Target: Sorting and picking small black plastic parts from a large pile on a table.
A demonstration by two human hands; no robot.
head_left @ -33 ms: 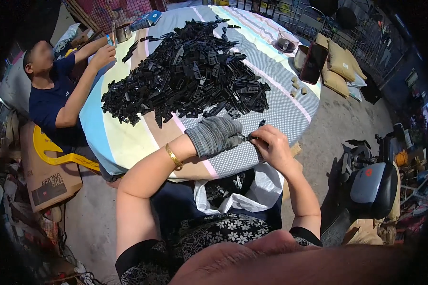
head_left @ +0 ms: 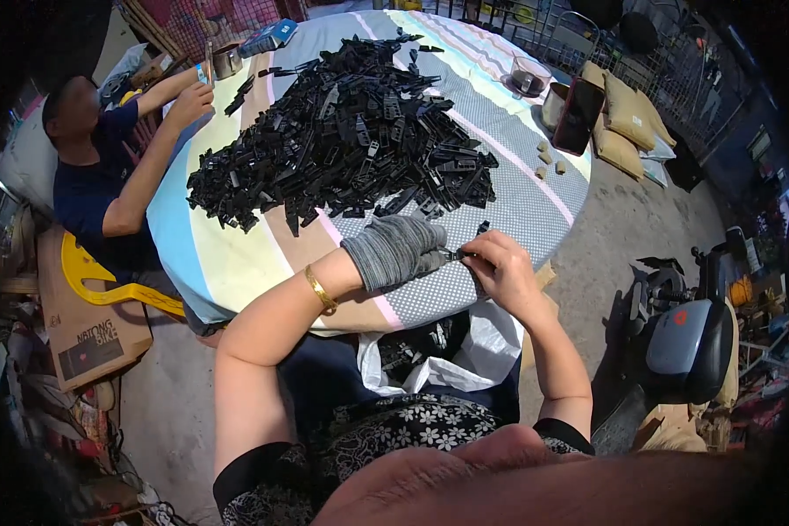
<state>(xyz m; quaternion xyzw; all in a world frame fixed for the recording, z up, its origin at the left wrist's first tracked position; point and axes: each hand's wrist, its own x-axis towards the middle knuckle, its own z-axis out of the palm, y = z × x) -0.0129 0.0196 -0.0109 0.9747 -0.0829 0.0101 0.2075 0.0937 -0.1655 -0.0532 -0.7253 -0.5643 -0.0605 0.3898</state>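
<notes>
My left hand (head_left: 399, 250), in a grey knitted glove, is closed on a small black plastic part (head_left: 458, 254) at the near edge of the round table (head_left: 237, 263). My bare right hand (head_left: 500, 267) pinches the same part from the right side. Just beyond both hands lies a big heap of black plastic parts (head_left: 351, 131) on the striped and dotted cloth. A gold bangle (head_left: 321, 289) sits on my left wrist. Below the table edge, on my lap, an open white plastic bag (head_left: 486, 351) holds several black parts.
Another person (head_left: 96, 184) sits at the table's left, hands up by a metal cup (head_left: 226, 60). A glass bowl (head_left: 530, 77), a dark slab (head_left: 579, 114) and tan sacks (head_left: 627, 123) are at the far right. A scooter (head_left: 688, 342) stands right; a cardboard box (head_left: 88, 329) and yellow chair (head_left: 105, 285) left.
</notes>
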